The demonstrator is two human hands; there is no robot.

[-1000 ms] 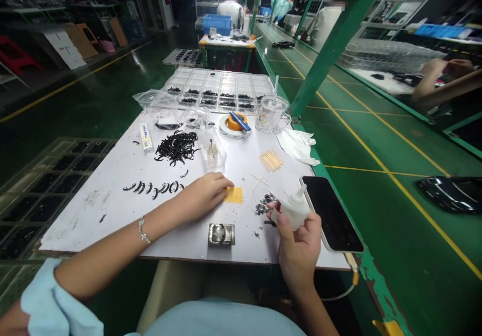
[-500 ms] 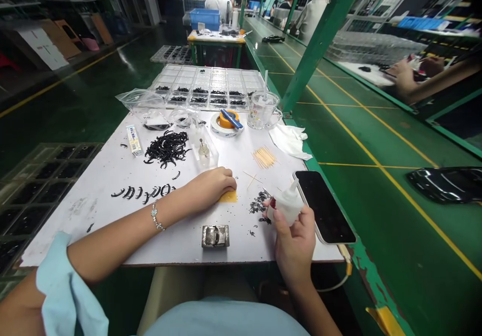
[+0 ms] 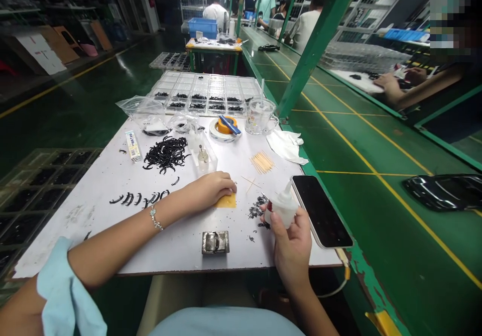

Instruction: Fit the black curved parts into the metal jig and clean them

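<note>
My right hand is wrapped round a white squeeze bottle, its pointed nozzle tilted up. Below and left of the bottle lie small black parts. My left hand has its fingers bent down onto a small yellow square sheet; its fingertips are partly hidden. A metal block with a curved black piece across its top sits near the table's front edge. Left of my left forearm, curved black strips lie in a row, with a heap of similar strips behind.
Toothpicks, a white tissue and a phone lie on the right. Tape rolls, a glass mug and a compartment tray stand farther back. A green post rises beside the table; a co-worker's arm is across the line.
The squeeze bottle in my right hand has shifted slightly left, its nozzle now more upright. My left hand stays at the yellow sheet. The whole view has tilted a little.
</note>
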